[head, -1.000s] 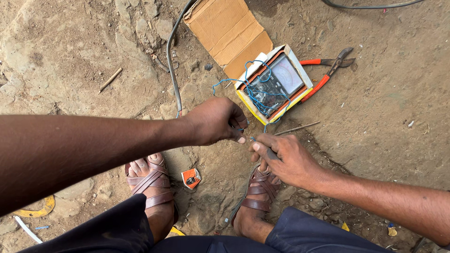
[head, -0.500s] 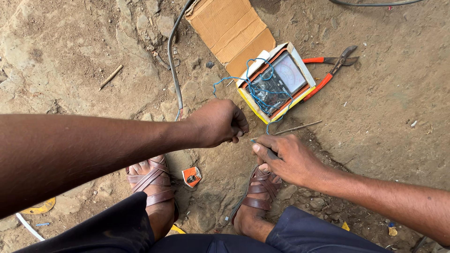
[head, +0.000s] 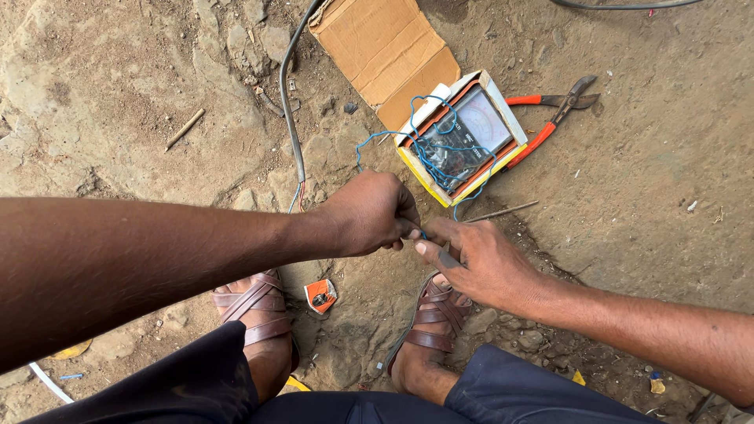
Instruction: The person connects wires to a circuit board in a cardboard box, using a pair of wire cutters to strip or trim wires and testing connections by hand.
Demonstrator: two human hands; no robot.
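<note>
Left hand (head: 369, 213): closed into a loose fist, fingertips pinched on the thin blue wire (head: 422, 232); the forearm comes in from the left edge.
Right hand (head: 475, 263): thumb and forefinger pressed together around the same wire, the other fingers curled; the forearm comes in from the lower right.
Hands, relation: together, fingertips touching at the wire, above the right foot.
Change from earlier frames: a second ago the two hands sit a little apart, the right one lower; now the right hand has come up to meet the left and the gap is shut.
Thin blue wire: runs from the pinch point to the far right, up into a loose tangle lying on the meter.
Meter (head: 462, 137): flat dial instrument in a yellow-edged open carton, on the ground just beyond the hands; place unchanged.
Pliers (head: 550, 118): red-handled, lying just right of the carton, handles touching its edge.
Cardboard sheet (head: 385, 49): brown, flat, far side of the meter.
Grey cable (head: 289, 110): runs from the far edge down toward the left hand; coloured cores show at its near end.
Sandals (head: 428, 326): brown strapped pair on both feet, near edge.
Orange scrap (head: 320, 295): small wrapper on the dirt between the feet.
Ground (head: 118, 94): bare, stony earth.
</note>
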